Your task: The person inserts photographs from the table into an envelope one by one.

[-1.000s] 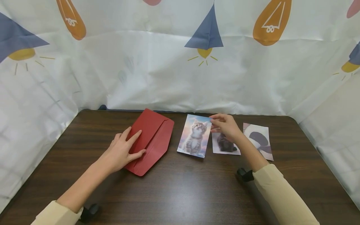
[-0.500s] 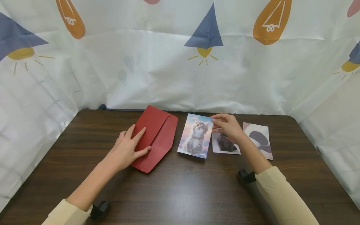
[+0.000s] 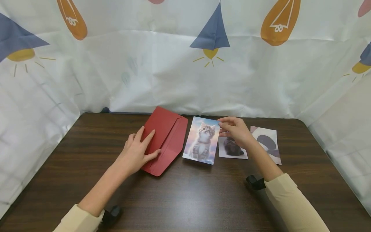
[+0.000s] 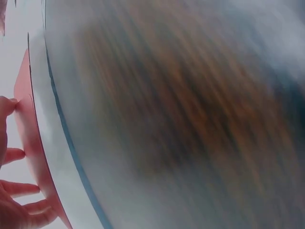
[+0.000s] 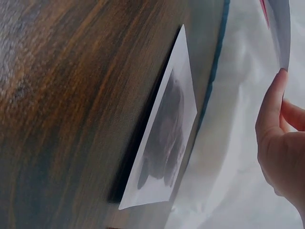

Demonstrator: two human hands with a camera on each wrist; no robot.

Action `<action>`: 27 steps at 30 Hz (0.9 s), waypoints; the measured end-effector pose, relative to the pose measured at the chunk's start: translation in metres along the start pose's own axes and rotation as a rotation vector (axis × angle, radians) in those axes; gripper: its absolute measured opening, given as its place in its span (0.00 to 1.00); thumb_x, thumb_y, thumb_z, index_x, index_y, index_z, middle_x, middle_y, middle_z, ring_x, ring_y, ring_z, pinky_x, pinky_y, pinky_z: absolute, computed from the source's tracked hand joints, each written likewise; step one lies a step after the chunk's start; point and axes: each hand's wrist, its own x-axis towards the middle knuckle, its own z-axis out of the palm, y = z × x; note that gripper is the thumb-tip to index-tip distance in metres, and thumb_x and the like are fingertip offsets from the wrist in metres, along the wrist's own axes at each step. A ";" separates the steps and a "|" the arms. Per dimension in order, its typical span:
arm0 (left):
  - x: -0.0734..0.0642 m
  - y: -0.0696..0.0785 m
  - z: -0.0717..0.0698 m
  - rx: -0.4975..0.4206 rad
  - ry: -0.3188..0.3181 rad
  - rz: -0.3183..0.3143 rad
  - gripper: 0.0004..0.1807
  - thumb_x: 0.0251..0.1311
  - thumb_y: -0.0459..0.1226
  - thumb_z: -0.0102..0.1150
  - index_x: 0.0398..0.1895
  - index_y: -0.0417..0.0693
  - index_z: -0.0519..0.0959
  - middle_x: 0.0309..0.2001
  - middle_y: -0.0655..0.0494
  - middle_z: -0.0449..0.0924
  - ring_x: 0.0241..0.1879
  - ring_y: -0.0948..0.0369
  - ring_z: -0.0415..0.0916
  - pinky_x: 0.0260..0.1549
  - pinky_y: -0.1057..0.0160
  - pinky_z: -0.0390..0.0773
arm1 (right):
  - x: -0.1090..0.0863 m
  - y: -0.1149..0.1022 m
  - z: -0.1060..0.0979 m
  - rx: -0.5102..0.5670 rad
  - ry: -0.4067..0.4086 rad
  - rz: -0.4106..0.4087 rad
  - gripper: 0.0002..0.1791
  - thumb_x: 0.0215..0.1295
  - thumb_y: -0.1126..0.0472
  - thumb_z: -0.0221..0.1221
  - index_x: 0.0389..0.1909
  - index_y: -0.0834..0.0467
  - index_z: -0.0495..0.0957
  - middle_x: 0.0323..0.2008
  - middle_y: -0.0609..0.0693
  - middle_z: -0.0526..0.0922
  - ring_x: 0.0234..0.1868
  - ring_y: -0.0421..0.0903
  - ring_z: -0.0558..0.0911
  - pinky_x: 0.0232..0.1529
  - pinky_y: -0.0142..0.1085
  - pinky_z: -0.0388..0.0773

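Observation:
A red envelope (image 3: 166, 138) with its flap unfolded lies tilted on the table, left of centre. My left hand (image 3: 134, 153) rests on it with fingers spread, thumb near the flap fold; the left wrist view shows the fingertips against the red paper (image 4: 35, 143). Just right of the envelope is a kitten picture card (image 3: 202, 140), raised slightly above the tabletop. By its upper right corner my right hand (image 3: 236, 130) pinches this card, seen edge-on as a pale sheet (image 5: 282, 33) in the right wrist view.
Partly under the right hand lies a photo of a dark animal (image 3: 230, 149), also visible as a photo (image 5: 164, 138) in the right wrist view. Farther right sits a grey-and-white picture (image 3: 268, 143). A patterned white curtain (image 3: 162, 74) hangs behind the dark wooden table (image 3: 185, 199).
My left hand has slid the envelope to the right and slightly away from me, closer to the kitten card. The right hand and its card have barely shifted.

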 end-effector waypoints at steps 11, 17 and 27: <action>0.004 0.009 0.007 -0.005 0.016 -0.003 0.41 0.69 0.48 0.67 0.78 0.38 0.67 0.75 0.23 0.57 0.62 0.28 0.65 0.61 0.32 0.72 | -0.003 -0.003 -0.001 0.005 -0.003 -0.011 0.21 0.81 0.65 0.55 0.66 0.74 0.73 0.43 0.47 0.81 0.41 0.45 0.82 0.45 0.34 0.87; 0.008 0.016 0.010 -0.030 0.025 -0.003 0.41 0.69 0.49 0.68 0.78 0.38 0.66 0.75 0.24 0.57 0.62 0.29 0.65 0.61 0.33 0.73 | -0.006 -0.005 -0.001 -0.003 -0.002 -0.013 0.21 0.81 0.65 0.55 0.66 0.74 0.72 0.42 0.47 0.81 0.40 0.43 0.83 0.46 0.34 0.87; 0.013 0.027 0.013 -0.028 0.042 0.005 0.41 0.69 0.48 0.68 0.78 0.39 0.67 0.76 0.25 0.58 0.63 0.29 0.65 0.60 0.32 0.74 | -0.008 -0.006 -0.003 0.001 0.004 -0.011 0.21 0.81 0.65 0.55 0.66 0.75 0.72 0.43 0.46 0.81 0.40 0.42 0.82 0.46 0.34 0.87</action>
